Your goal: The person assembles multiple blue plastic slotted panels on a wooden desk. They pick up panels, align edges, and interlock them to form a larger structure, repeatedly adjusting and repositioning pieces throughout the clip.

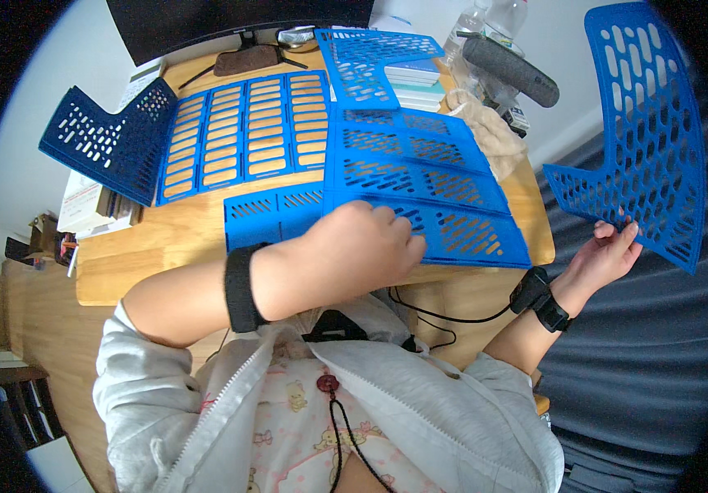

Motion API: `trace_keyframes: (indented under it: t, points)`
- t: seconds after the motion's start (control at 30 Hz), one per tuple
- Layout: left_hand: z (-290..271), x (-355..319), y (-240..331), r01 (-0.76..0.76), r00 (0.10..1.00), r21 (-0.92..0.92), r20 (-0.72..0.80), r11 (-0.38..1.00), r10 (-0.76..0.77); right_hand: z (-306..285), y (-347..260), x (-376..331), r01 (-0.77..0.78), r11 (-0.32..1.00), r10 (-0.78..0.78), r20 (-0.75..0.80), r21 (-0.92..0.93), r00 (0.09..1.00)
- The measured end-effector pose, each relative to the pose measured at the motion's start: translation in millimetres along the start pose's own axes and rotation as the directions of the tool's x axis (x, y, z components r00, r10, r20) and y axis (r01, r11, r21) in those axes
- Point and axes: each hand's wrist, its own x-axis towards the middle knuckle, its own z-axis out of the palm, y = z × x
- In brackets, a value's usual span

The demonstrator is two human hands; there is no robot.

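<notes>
left hand [366, 242] at near edge of blue slotted sheet [414, 156], fingers curled; whether gripping, cannot tell. right hand [611, 255] clamped on lower edge of blue perforated panel [648, 148], raised right of wooden table [177, 246], before dark curtain [617, 353]. beyond: ladder-slotted panel [245, 140], darker blue piece [136, 152] overhanging left edge, beige cloth [489, 135], books [414, 74], grey case [508, 70], bottles [506, 15], monitor [235, 23] crowding far side.

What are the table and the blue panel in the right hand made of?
Blue panel: likely plastic with a satin finish, judging by its thin, evenly coloured sheet and neat slots. Table: wood or wood-look board, smooth, from its honey colour and faint streaks.
</notes>
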Motion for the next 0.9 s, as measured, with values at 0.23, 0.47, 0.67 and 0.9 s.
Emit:
trace_keyframes:
  t: [0.23, 0.47, 0.67, 0.9]
  points:
    - [-61.2, -23.7, -22.1, 0.205, 0.958, -0.006, -0.205, 0.979, -0.202, -6.3, -5.1, 14.2, 0.059, 0.995, -0.057, -0.027, 0.075, 0.998]
    - [-109.8, -58.3, -39.1, 0.230, 0.930, -0.239, -0.231, 0.944, -0.285, -2.0, -6.1, 19.9, 0.062, 0.987, -0.054, -0.060, 0.146, 0.997]
    - [-120.5, -90.0, -42.4, 0.316, 0.666, -0.688, -0.330, 0.654, -0.669, 13.4, -17.5, 17.4, 0.074, 0.978, -0.069, -0.034, 0.193, 0.997]
    - [-79.2, -131.7, -46.0, 0.036, 0.274, -0.999, 0.006, 0.004, -0.962, 32.7, -27.2, 13.9, -0.039, 0.954, 0.005, 0.113, 0.298, 0.994]
